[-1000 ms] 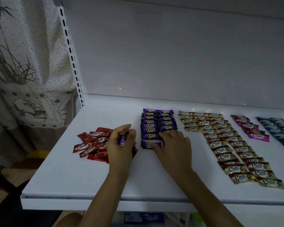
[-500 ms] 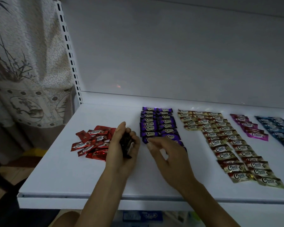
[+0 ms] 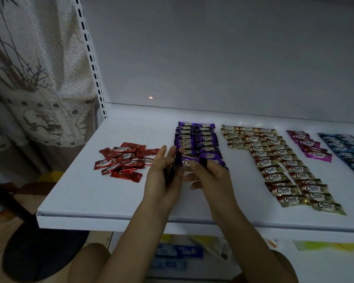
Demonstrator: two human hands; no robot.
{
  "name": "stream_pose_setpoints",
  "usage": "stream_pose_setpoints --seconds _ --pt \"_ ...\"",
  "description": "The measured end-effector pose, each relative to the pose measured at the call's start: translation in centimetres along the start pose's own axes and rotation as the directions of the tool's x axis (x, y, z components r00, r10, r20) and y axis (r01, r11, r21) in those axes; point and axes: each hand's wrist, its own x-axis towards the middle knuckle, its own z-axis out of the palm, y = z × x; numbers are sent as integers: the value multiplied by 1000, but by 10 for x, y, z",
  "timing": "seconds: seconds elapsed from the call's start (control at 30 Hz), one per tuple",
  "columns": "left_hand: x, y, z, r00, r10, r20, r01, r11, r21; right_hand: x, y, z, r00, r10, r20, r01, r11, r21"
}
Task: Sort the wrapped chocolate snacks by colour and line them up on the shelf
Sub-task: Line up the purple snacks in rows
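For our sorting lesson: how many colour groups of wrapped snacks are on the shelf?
5: red pile leftmost, then purple rows, gold rows, pink row, and blue rows cut off at right; more may lie beyond.

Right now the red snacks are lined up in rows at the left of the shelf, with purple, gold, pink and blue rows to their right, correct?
No. The head view shows the red snacks in a loose heap, not rows, at the left of the shelf. The purple rows, gold rows, pink rows and blue rows do lie to their right.
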Motion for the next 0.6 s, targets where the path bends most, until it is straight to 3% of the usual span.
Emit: stream_pose_setpoints --seconds 0.13,0.23,0.3,0.4,0.47,0.53,0.6 --pt "-3 3 -6 981 162 -105 -131 957 259 0 -1 -8 999 43 16 -44 996 81" --pt "-5 4 -13 944 326 -49 -244 791 561 2 1 -12 998 66 20 -66 998 21" --pt "-8 2 -17 917 398 12 -309 693 652 5 6 -13 999 49 20 -47 997 -65" --pt "-8 -2 -18 889 456 34 -363 659 658 12 12 -12 998 55 36 -47 978 -205" --pt "-6 0 -17 892 451 -21 -347 715 607 18 15 -12 1000 -9 18 15 913 -407" --pt "-5 5 -18 910 411 -61 -326 798 506 22 21 -11 990 -137 21 117 744 -658" --pt "-5 9 -20 926 375 -49 -316 837 448 22 22 -8 968 -238 73 208 612 -763"
